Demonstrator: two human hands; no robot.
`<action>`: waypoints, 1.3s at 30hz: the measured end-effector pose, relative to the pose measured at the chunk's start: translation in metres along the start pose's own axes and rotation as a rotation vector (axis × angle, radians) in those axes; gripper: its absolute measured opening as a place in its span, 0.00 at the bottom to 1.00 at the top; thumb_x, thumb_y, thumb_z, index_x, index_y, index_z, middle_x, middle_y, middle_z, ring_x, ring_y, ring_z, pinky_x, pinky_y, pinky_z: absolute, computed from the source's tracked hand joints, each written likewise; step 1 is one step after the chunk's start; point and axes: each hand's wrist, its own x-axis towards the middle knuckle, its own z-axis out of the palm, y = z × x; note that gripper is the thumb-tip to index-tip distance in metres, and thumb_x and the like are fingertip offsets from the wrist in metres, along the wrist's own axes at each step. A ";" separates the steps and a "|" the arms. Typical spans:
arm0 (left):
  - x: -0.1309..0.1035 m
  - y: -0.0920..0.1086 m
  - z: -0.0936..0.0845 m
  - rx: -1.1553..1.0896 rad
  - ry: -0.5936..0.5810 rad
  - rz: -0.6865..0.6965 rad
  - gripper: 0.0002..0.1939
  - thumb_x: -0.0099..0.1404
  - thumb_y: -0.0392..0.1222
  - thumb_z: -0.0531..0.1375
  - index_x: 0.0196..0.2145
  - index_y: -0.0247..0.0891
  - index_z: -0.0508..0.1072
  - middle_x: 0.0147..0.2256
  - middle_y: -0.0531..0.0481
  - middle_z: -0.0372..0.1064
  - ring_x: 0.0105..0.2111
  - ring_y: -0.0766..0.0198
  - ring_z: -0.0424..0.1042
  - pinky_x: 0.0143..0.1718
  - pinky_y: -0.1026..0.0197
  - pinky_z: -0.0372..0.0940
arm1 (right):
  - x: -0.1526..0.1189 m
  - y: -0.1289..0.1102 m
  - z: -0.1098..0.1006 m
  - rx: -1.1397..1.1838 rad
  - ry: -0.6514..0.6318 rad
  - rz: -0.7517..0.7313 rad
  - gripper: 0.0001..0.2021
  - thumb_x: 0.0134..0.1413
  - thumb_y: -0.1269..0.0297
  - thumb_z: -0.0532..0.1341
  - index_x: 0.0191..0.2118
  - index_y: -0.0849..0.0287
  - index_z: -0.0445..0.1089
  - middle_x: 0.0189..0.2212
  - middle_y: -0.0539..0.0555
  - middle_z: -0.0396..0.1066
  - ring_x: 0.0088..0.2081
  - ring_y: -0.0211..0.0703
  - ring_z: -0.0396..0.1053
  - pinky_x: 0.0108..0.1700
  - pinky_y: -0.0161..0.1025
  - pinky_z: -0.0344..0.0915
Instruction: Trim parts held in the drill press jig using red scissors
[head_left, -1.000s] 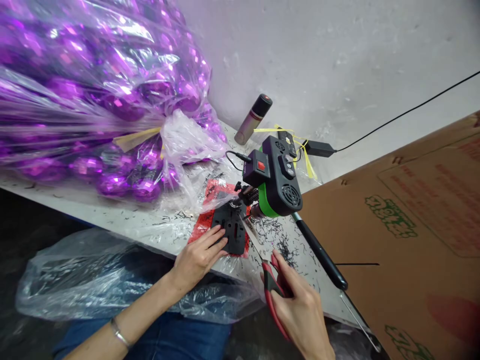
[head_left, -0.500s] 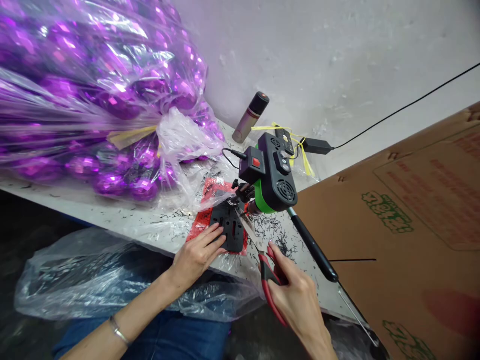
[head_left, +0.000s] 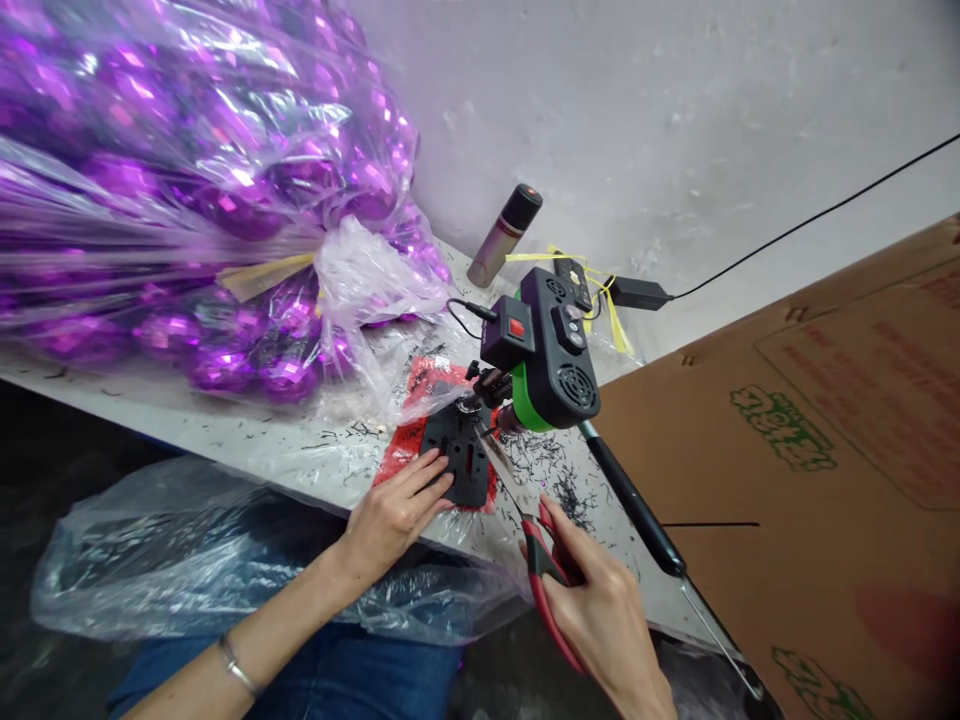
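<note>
My right hand grips the red and black handles of a pair of scissors. Their blades point up and left, under the head of a small bench drill press with a red switch and a green band. My left hand lies with fingers stretched out on the near left edge of the drill's black slotted base plate. Red netting-like material sticks out from beneath that plate. Whether anything lies between the blades is hidden near the drill's column.
Plastic bags of shiny purple balls fill the left side. Behind the drill stands a spray can. Dark shavings litter the white table. On the right rises a cardboard box, beside the drill's long black lever.
My right hand and the scissors have shifted slightly down and to the right. The left hand stays on the base plate.
</note>
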 end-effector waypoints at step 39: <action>0.000 -0.001 0.000 0.017 0.011 0.022 0.13 0.69 0.38 0.58 0.50 0.35 0.73 0.50 0.42 0.74 0.55 0.56 0.70 0.53 0.56 0.71 | 0.027 0.044 0.014 0.426 -0.163 0.077 0.24 0.47 0.64 0.66 0.53 0.60 0.74 0.48 0.56 0.76 0.46 0.55 0.77 0.46 0.44 0.75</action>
